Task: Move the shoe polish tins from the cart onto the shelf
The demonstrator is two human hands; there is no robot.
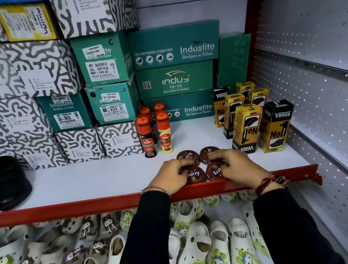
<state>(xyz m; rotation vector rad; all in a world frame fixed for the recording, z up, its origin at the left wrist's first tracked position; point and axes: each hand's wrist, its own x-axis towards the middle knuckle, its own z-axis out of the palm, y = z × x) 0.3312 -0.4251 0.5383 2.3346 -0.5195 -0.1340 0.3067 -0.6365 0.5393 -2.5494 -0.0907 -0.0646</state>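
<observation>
Several round dark-red shoe polish tins lie flat in a tight square on the white shelf (98,180), close to its red front rail. The back left tin (188,155) and back right tin (208,150) show most of their lids. My left hand (170,174) rests on the front left tin (196,175), fingertips also touching the back left one. My right hand (235,164) covers part of the front right tin (214,172). Both hands press on the tins from above rather than lifting them. The cart is out of sight.
Kiwi liquid polish bottles (164,133) stand just behind the tins, yellow-black Venus boxes (247,127) to the right. Stacked shoe boxes (105,78) fill the back, black shoes (5,181) sit far left. White clogs (194,249) crowd the lower shelf. A perforated side panel (324,108) bounds the right.
</observation>
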